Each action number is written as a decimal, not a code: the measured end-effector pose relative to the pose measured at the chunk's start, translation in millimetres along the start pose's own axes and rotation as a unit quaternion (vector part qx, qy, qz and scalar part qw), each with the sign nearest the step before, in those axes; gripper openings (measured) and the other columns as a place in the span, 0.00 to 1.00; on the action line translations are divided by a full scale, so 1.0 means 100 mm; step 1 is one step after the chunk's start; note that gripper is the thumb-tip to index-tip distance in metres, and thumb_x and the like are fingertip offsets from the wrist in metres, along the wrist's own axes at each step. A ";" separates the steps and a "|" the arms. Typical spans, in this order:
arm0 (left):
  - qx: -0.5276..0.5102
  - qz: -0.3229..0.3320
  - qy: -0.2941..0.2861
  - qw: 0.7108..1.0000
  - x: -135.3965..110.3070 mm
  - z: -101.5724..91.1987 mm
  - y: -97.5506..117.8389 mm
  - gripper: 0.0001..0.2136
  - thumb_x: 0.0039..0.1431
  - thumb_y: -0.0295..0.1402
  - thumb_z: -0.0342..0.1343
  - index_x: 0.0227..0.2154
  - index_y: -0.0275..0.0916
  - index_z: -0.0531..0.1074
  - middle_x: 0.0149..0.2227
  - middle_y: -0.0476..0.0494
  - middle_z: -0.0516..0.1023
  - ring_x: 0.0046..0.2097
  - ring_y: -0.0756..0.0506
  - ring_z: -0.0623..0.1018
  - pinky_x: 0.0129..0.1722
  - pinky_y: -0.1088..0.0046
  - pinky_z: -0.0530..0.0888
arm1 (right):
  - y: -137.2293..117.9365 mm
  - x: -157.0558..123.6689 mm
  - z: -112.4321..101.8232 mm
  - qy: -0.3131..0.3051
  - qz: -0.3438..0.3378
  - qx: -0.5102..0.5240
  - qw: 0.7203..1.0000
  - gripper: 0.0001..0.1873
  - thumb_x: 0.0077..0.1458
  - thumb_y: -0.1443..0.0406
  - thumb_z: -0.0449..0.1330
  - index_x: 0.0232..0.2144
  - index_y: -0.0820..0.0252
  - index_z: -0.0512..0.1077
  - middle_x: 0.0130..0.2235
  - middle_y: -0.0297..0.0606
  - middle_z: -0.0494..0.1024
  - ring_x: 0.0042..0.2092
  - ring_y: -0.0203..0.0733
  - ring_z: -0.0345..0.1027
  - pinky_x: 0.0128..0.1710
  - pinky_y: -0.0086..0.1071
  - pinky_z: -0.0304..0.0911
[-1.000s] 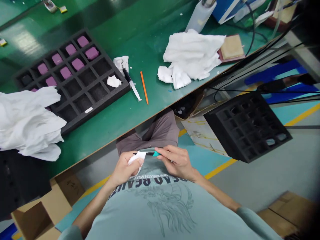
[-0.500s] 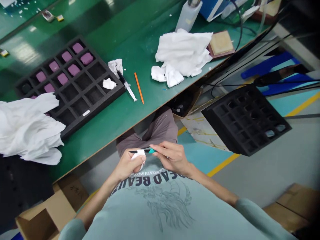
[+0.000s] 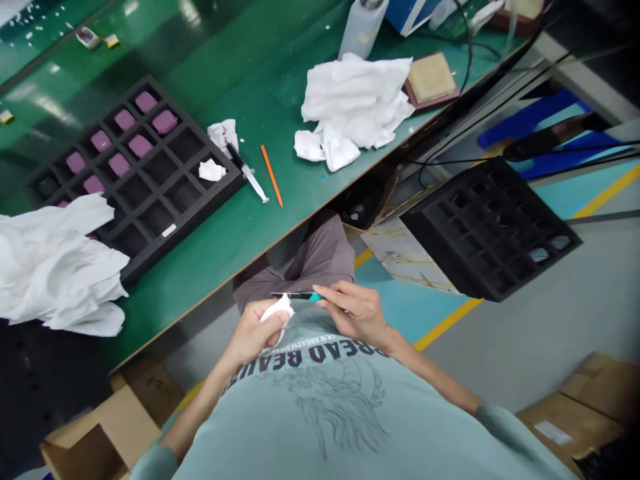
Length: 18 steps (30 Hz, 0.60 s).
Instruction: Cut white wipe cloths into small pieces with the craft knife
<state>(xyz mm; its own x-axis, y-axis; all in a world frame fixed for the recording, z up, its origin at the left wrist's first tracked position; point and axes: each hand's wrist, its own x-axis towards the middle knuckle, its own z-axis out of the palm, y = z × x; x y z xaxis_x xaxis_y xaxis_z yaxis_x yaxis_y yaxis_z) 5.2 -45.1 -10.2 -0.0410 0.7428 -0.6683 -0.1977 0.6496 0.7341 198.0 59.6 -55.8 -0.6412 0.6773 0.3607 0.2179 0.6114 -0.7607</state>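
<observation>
My left hand (image 3: 260,328) is closed round a folded white cloth or tissue (image 3: 278,309), whose tip sticks up beyond the thumb. My right hand (image 3: 353,310) pinches the teal end of a slim black tool (image 3: 303,296), a thin blade-like length of which points left, just above the cloth's tip. Its exact kind is too small to make out. Both hands are close together in front of my shirt, below the table edge.
On the green table (image 3: 210,257) lie a black foam tray (image 3: 186,231) with several purple pieces, a syringe (image 3: 254,183), an orange stick (image 3: 272,177), and heaps of white cloth (image 3: 357,93). A second black tray (image 3: 493,230) stands lower right. An open carton (image 3: 120,417) is lower left.
The slim tool has come out of the white cloth, and my right hand has shifted slightly right with it. My left hand still grips the cloth. The view has shifted a little.
</observation>
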 end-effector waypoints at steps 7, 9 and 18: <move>0.021 0.037 0.084 0.996 -0.02 -0.02 -0.02 0.24 0.55 0.56 0.56 0.20 0.41 0.60 0.13 0.58 0.55 0.17 0.55 0.51 0.19 0.77 0.50 | 0.12 0.25 -0.08 0.135 0.199 0.045 0.970 0.15 0.65 0.60 0.58 0.47 0.58 0.80 0.38 0.42 0.83 0.38 0.42 0.76 0.40 0.33 0.71; 0.013 0.085 0.143 0.986 0.02 -0.01 0.00 0.24 0.56 0.58 0.54 0.22 0.42 0.59 0.15 0.58 0.54 0.18 0.55 0.52 0.19 0.77 0.52 | 0.16 0.40 -0.08 0.147 0.262 0.096 0.949 0.17 0.63 0.56 0.58 0.46 0.59 0.80 0.43 0.45 0.83 0.44 0.46 0.77 0.46 0.38 0.71; 0.127 0.303 0.224 0.917 0.24 -0.03 0.29 0.21 0.64 0.51 0.51 0.26 0.38 0.68 0.26 0.47 0.69 0.30 0.48 0.67 0.30 0.73 0.65 | -0.38 1.20 0.18 -0.166 0.166 0.284 0.930 0.10 0.51 0.58 0.63 0.23 0.56 0.74 0.25 0.31 0.75 0.29 0.40 0.66 0.32 0.34 0.64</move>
<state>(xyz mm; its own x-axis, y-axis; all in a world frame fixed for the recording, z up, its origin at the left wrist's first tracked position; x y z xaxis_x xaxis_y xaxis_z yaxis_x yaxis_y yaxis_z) -4.5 -9.3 -5.5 -0.4781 0.8756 -0.0683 0.2270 0.1983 0.9535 99.2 110.2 6.8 -0.8202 0.5690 -0.0587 0.0800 0.0126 -0.9967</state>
